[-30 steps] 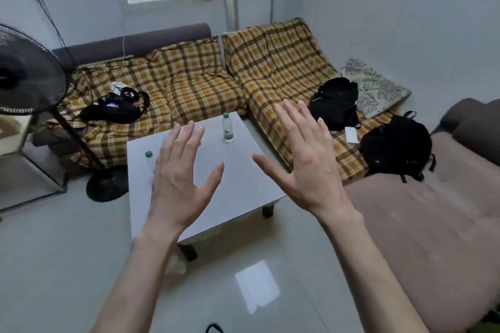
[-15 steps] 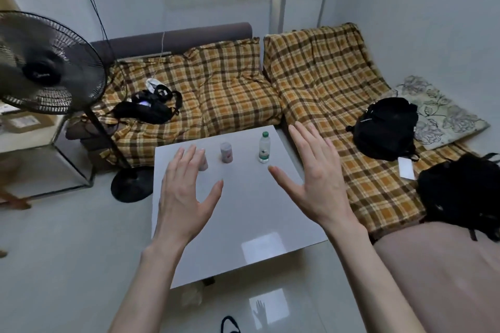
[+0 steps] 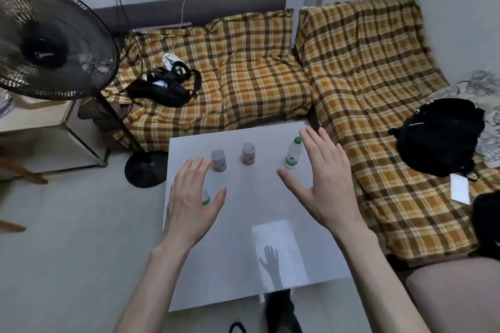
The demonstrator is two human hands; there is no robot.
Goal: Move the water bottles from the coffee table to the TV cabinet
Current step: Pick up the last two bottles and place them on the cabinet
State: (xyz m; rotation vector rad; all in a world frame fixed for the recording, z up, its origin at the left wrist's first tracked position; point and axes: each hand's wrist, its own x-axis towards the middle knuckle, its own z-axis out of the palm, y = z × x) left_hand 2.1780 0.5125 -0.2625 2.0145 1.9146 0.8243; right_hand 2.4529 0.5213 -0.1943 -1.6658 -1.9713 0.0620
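A white coffee table [image 3: 238,265] fills the middle of the view. A clear water bottle with a green cap [image 3: 292,153] stands near its far right corner, just left of my right hand [image 3: 323,184], which hovers open above the table. A second clear bottle [image 3: 207,196] stands at the left, mostly hidden behind my left hand [image 3: 193,204], also open with fingers spread. Two small pink-labelled containers [image 3: 219,160] [image 3: 248,153] stand between the bottles toward the far edge. Neither hand touches anything. The TV cabinet is not in view.
A plaid-covered sofa [image 3: 257,76] wraps the table's far and right sides, with a black bag [image 3: 165,88] and a black backpack [image 3: 439,136] on it. A standing fan [image 3: 51,38] with its round base [image 3: 147,171] stands left of the table. My foot [image 3: 281,311] shows below.
The view has moved closer to the table and tilted down. Both hands stay open and now hover lower over the tabletop, near the bottles.
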